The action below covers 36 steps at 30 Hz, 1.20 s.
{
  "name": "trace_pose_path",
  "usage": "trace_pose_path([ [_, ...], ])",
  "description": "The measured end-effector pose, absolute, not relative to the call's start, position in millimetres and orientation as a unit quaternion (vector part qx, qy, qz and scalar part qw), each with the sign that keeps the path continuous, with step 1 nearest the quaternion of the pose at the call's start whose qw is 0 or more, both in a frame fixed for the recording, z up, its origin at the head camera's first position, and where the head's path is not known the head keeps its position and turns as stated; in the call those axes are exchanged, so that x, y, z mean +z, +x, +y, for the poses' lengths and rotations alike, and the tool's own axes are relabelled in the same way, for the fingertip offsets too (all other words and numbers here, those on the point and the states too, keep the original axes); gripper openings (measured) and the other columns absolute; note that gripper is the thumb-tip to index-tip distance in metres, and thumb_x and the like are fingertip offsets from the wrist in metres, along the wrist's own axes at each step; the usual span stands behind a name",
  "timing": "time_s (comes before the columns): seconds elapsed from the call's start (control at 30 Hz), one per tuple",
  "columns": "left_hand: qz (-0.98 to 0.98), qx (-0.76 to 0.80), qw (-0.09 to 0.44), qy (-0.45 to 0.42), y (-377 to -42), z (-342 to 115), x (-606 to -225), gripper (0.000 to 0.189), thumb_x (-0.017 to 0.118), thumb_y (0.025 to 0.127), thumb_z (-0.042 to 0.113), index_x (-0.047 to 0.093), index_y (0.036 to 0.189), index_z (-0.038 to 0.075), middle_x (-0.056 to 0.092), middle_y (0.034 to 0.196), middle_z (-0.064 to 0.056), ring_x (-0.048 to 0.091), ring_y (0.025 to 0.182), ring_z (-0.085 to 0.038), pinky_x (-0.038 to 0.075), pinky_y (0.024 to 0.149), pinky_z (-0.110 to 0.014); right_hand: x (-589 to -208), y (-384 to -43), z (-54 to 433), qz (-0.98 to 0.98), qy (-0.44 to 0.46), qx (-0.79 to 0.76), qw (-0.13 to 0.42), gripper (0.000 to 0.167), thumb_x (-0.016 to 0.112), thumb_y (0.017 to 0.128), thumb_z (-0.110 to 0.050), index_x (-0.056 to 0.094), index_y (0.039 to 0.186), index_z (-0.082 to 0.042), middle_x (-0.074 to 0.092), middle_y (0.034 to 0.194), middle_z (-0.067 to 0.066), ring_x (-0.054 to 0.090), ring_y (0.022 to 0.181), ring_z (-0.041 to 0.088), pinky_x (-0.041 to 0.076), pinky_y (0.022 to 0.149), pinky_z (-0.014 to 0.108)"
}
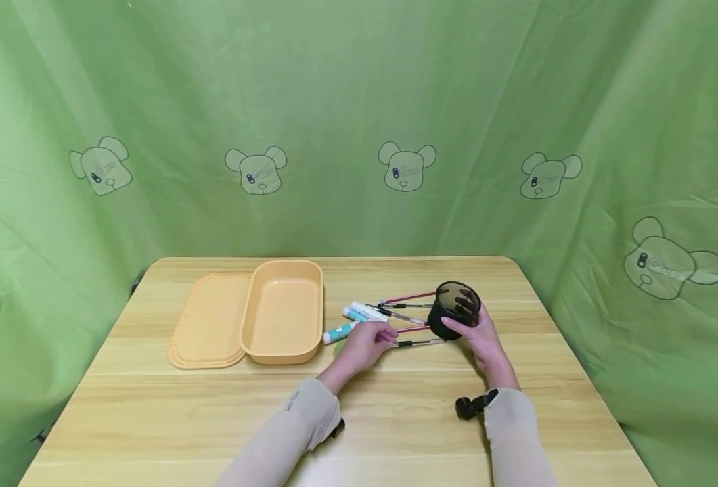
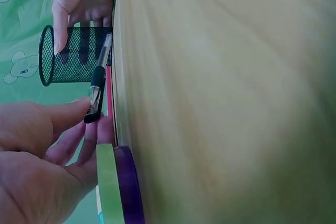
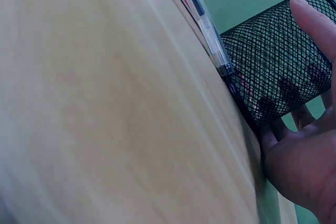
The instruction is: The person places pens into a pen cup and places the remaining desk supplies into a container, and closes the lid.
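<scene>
My right hand [image 1: 483, 338] grips a black mesh pen holder [image 1: 440, 325], thumb on the near side and fingers round the far side. The holder stands on the table with its mouth up. My left hand [image 1: 365, 347] pinches the near end of a clear pen with a black grip [image 2: 98, 77] between thumb and fingers. That pen lies low along the tabletop, its other end close to the holder. Beyond it are a red pencil [image 1: 410, 329] and another pen [image 1: 404, 316]. Beside the left hand, a green and a purple disc-like thing [image 2: 109, 182] show edge-on.
Teal-and-white glue sticks [image 1: 339, 333] lie left of the pens. Farther left stands an orange box [image 1: 282, 357], its lid [image 1: 209, 321] flat beside it. A second red pencil [image 1: 407, 297] lies at the back. Green curtain [image 1: 334, 101] surrounds the wooden table [image 1: 395, 433].
</scene>
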<state>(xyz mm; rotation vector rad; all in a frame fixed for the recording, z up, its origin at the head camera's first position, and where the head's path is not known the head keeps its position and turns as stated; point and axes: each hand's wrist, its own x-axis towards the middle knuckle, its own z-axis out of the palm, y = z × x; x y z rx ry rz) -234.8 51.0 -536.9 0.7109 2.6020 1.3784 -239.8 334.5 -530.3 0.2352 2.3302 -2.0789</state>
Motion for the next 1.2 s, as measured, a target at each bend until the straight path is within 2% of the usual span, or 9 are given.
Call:
trace_pose_path([
  [0.17,0.854,0.459,0.049,0.238,-232.8,53.3,-534.3,0.018,0.072,0.096,0.003,0.076,0.113,0.004,0.077,0.101,-0.003,0.070,0.090,-0.007,0.057,0.083,-0.016,-522.8,-235.8,333.0,0.743,0.076,-0.664,0.013,0.100,0.081,0.090,-0.008,0.017,0.166,-0.012,0.026,0.169,0.019,0.024,0.157,0.036,0.018,0.131,0.051],
  [0.43,0.856,0.472,0.005,0.212,-230.5,52.3,-532.4,0.015,0.069,0.099,0.008,0.078,0.111,0.011,0.078,0.107,-0.001,0.070,0.095,-0.009,0.058,0.086,-0.021,-544.6,-242.6,339.9,0.749,0.067,-0.659,-0.005,0.098,0.080,0.092,-0.015,0.017,0.167,-0.019,0.026,0.170,0.014,0.024,0.157,0.032,0.018,0.131,0.049],
  [0.57,0.846,0.494,-0.011,0.198,-230.8,52.1,-530.5,0.015,0.069,0.099,0.008,0.078,0.111,0.010,0.079,0.106,-0.002,0.072,0.096,-0.011,0.059,0.087,-0.023,-548.6,-243.1,340.5,0.749,0.066,-0.660,-0.010,0.097,0.080,0.092,-0.015,0.018,0.167,-0.020,0.028,0.170,0.014,0.025,0.157,0.031,0.019,0.131,0.048],
  [0.87,0.826,0.537,0.001,0.172,-229.4,52.3,-527.5,0.017,0.072,0.097,0.010,0.077,0.113,0.007,0.078,0.104,-0.003,0.070,0.093,-0.009,0.058,0.086,-0.020,-550.7,-243.5,341.5,0.749,0.050,-0.661,-0.010,0.095,0.079,0.092,-0.014,0.020,0.166,-0.019,0.029,0.169,0.016,0.027,0.156,0.034,0.019,0.130,0.051],
  [1.2,0.804,0.576,-0.020,0.145,-232.4,53.8,-526.1,0.016,0.074,0.096,0.012,0.078,0.111,0.007,0.078,0.099,-0.002,0.069,0.087,-0.005,0.058,0.080,-0.016,-548.7,-243.2,341.4,0.745,0.058,-0.665,-0.007,0.098,0.081,0.091,-0.015,0.019,0.166,-0.020,0.027,0.170,0.014,0.024,0.157,0.031,0.018,0.131,0.049],
])
